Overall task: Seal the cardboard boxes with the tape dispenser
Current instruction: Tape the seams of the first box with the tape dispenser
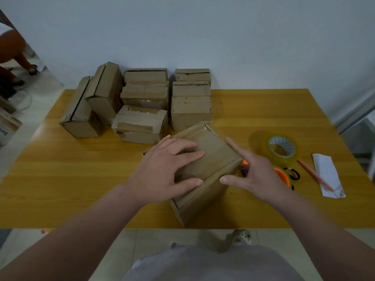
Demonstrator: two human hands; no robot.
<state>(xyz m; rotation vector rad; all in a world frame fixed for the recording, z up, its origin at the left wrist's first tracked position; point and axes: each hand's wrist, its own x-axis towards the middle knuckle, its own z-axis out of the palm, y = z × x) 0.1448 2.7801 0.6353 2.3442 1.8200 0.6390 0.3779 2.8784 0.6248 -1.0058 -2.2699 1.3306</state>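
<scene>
Open-fingered, my left hand (162,171) and right hand (255,175) press an untaped brown cardboard box (213,157); clear tape roll (282,149) untouched, three o'clock.

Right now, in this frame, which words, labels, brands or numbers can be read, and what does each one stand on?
No text is legible anywhere.
Tape roll: there is a printed pattern on its core, too blurred to read.
Paper slip: faint print, too small to read.
Carton at the left edge: dark print, blurred and cut off.
Nearest stacked cardboard box: a round mark on its front, unreadable.
</scene>
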